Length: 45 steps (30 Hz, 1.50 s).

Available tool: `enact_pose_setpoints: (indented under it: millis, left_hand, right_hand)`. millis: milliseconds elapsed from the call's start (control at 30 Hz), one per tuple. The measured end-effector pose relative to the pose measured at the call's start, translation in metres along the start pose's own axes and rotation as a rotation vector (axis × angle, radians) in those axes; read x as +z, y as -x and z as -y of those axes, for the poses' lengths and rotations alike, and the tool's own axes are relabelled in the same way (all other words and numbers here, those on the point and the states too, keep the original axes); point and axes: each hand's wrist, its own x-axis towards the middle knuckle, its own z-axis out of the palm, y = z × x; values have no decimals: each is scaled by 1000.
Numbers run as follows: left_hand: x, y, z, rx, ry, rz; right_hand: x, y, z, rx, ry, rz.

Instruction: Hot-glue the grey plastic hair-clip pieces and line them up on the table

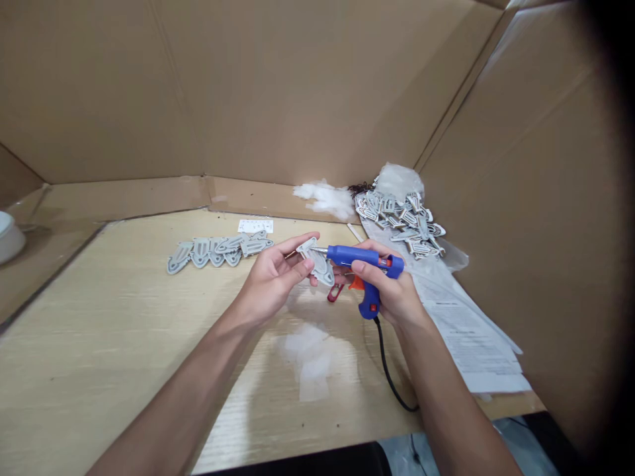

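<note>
While a white, rounded tub (10,239) stands far left, contents hidden from me, the left hand (272,274) thumb-pinches a flat grey plastic piece (322,270) above the pale wooden table (114,357); the right hand (394,284) wraps its fingers around a blue plastic glue gun (354,256), metal nozzle (320,250) at the piece.

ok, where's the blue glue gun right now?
In the head view, the blue glue gun is in the right hand, just right of centre, its nozzle pointed at the grey piece held in the left hand.
</note>
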Motion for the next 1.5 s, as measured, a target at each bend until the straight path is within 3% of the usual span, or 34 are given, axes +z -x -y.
enact_pose_setpoints:
  millis: [1500]
  left_hand:
    - [-1, 1, 2, 40, -18, 7]
  right_hand:
    - [3, 0, 6, -15, 8, -37]
